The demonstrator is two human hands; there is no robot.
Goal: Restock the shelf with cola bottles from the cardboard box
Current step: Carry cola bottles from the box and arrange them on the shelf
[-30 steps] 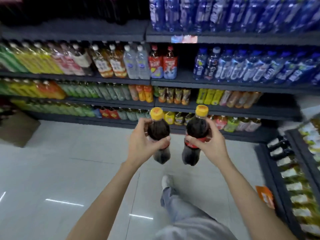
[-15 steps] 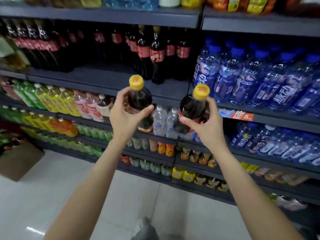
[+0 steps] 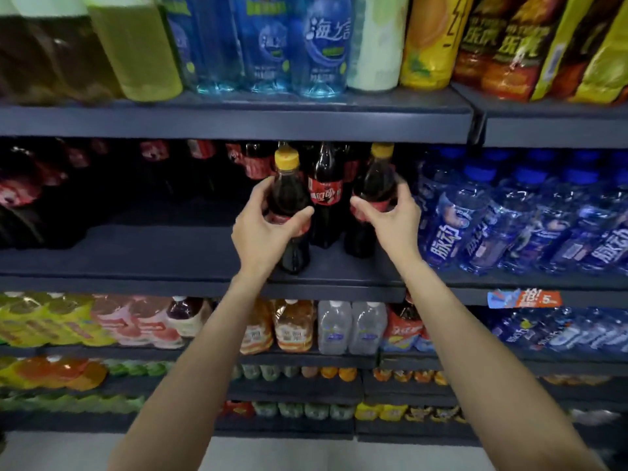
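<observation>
Up at the dark shelf (image 3: 170,256), the left hand (image 3: 263,232) grips a yellow-capped cola bottle (image 3: 287,198), its base seemingly resting near the front edge. Just right stands a red-labelled cola bottle (image 3: 325,195). Right again, the right hand (image 3: 396,220) grips a second yellow-capped bottle (image 3: 373,185), beside blue water bottles (image 3: 509,226).

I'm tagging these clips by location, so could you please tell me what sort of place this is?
Most likely a convenience store or supermarket drinks aisle: tiered dark shelves packed with bottled drinks, blue water bottles in rows, and a promotional price tag on a shelf edge.
</observation>
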